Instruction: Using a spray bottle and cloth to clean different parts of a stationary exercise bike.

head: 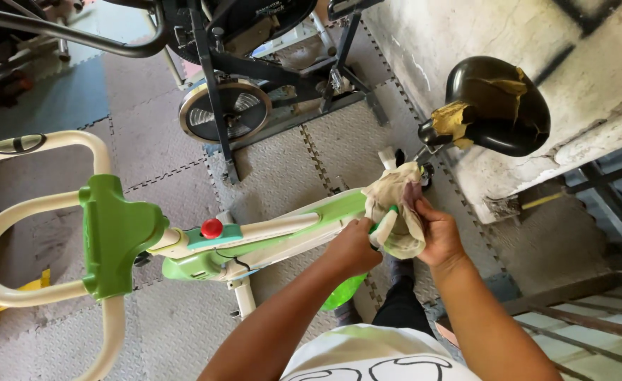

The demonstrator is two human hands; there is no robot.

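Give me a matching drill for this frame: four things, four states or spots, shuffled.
Things:
1. cloth
2. saddle
3. red knob
4. flywheel

States or spots:
A. torn cover, padding showing
B. on the green and white frame
C. held in both hands
D. on the black bike behind

Pairs: 1-C, 2-A, 3-B, 4-D

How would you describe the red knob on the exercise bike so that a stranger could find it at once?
Start at the green and cream exercise bike lying across the middle of the view. Follow its frame from the cloth in the person's hands toward the handlebars. The red knob sits on top of the frame, the only red, round part there.
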